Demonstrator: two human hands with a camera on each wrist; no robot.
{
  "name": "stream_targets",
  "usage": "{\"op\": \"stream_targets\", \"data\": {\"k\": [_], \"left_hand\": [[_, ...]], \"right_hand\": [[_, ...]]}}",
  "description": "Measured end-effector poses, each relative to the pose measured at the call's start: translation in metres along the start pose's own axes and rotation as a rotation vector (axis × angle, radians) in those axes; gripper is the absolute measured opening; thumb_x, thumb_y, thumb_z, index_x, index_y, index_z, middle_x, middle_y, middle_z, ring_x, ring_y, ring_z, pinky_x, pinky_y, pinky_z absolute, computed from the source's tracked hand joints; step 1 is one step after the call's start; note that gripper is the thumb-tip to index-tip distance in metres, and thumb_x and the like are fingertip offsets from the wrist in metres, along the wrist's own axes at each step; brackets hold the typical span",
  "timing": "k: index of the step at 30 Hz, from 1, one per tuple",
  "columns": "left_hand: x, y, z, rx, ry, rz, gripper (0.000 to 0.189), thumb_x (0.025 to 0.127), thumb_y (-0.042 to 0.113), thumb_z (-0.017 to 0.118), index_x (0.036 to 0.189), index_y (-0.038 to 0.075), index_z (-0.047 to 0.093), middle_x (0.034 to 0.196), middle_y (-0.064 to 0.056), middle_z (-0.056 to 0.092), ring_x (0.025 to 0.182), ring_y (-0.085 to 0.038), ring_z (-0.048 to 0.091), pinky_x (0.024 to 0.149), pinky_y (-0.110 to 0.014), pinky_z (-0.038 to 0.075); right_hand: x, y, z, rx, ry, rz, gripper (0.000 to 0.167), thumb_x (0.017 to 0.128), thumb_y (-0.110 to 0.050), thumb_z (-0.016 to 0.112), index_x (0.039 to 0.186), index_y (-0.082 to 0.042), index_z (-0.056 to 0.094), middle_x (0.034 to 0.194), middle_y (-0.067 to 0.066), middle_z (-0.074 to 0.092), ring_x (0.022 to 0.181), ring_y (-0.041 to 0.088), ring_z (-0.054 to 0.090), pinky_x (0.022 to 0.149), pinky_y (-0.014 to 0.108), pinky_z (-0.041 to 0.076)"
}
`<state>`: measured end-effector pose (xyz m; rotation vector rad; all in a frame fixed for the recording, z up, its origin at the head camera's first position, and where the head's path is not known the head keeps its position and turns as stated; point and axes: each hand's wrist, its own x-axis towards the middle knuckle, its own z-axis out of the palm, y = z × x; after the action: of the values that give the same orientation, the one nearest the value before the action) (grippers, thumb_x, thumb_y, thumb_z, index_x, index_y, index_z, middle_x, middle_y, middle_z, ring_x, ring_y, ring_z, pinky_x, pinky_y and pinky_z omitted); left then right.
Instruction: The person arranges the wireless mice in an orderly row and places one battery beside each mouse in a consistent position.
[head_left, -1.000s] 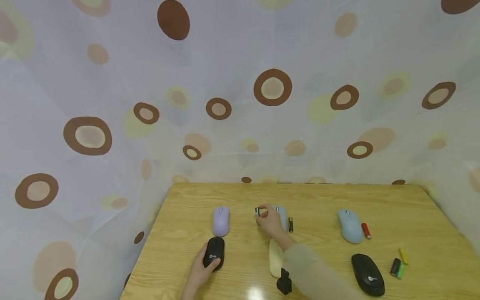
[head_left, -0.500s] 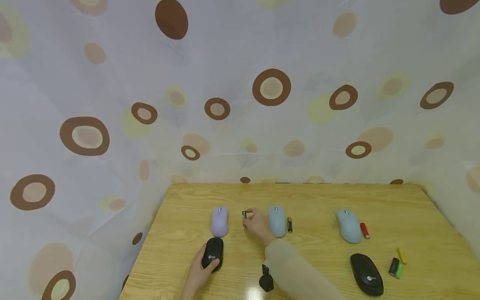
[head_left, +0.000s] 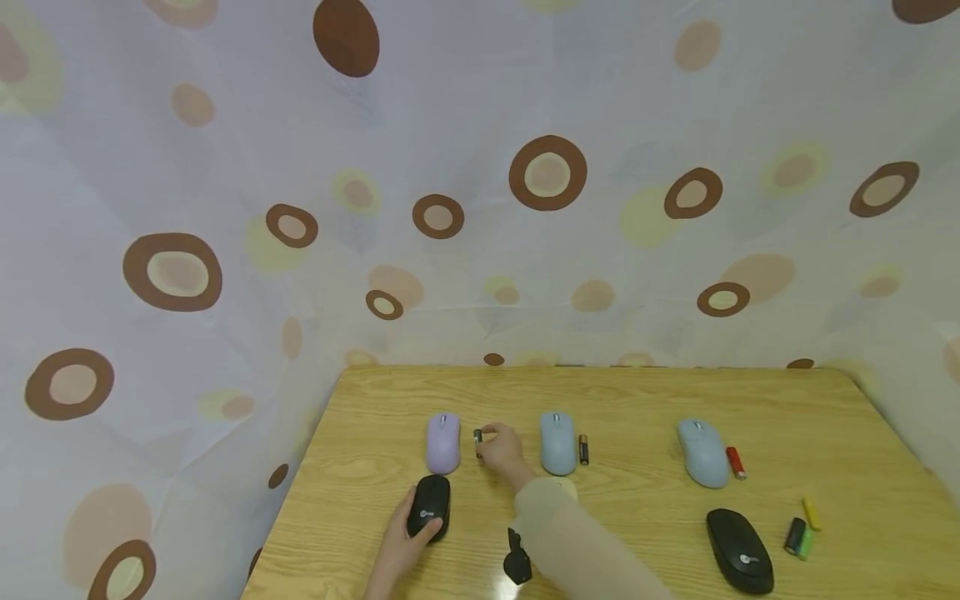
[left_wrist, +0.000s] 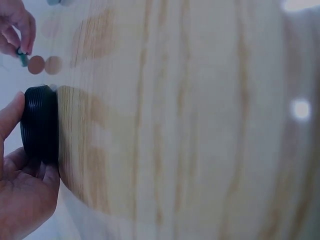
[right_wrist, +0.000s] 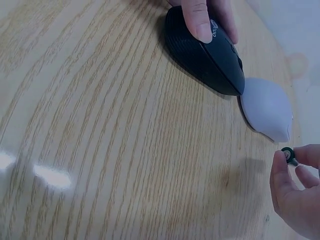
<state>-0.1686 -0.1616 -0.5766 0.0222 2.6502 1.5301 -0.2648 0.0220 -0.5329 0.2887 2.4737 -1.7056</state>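
Observation:
My left hand grips a black computer mouse by its sides on the wooden table; the left wrist view shows thumb and fingers on either side of the mouse. Between thumb and fingertips, my right hand pinches a small dark battery, just right of a purple mouse. In the right wrist view the battery shows its round end, close by the pale purple mouse. The black mouse's front end meets the rear of the purple one.
Right of my right hand lie a blue mouse and a dark battery. A cream mouse is mostly hidden behind my right sleeve. Farther right are another blue mouse, a red battery, a black mouse and several small batteries.
My right hand has moved left with the battery, from in front of the blue mouse to beside the purple mouse. My left hand stays on the black mouse.

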Motion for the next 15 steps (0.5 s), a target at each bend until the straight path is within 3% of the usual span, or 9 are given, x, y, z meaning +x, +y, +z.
{"op": "stream_targets", "data": {"k": [7, 13, 15], "left_hand": [[-0.0007, 0.0002, -0.0005, -0.013, 0.005, -0.003, 0.075, 0.083, 0.025, 0.067, 0.136, -0.012, 0.029, 0.136, -0.036, 0.031, 0.125, -0.051, 0.028, 0.100, -0.061, 0.025], [-0.0005, 0.0000, 0.0001, -0.011, 0.003, -0.005, 0.075, 0.083, 0.027, 0.067, 0.136, -0.011, 0.030, 0.137, -0.035, 0.031, 0.125, -0.051, 0.028, 0.100, -0.060, 0.026], [-0.0009, 0.0004, 0.0001, -0.017, 0.000, -0.010, 0.076, 0.083, 0.027, 0.067, 0.137, -0.011, 0.029, 0.137, -0.035, 0.030, 0.126, -0.051, 0.028, 0.100, -0.060, 0.026]], "right_hand": [[0.0010, 0.0029, 0.0043, 0.003, 0.016, -0.004, 0.019, 0.081, 0.005, 0.058, 0.099, 0.006, 0.065, 0.092, 0.016, 0.061, 0.056, 0.011, 0.056, 0.050, 0.018, 0.044], [-0.0022, 0.0070, 0.0050, -0.022, -0.006, 0.018, 0.016, 0.082, 0.001, 0.057, 0.094, 0.005, 0.067, 0.074, 0.008, 0.064, 0.055, 0.008, 0.053, 0.048, 0.016, 0.039], [-0.0032, 0.0081, 0.0058, -0.017, -0.020, 0.020, 0.017, 0.082, 0.000, 0.057, 0.095, 0.006, 0.067, 0.077, 0.009, 0.065, 0.055, 0.008, 0.052, 0.048, 0.016, 0.039]]}}
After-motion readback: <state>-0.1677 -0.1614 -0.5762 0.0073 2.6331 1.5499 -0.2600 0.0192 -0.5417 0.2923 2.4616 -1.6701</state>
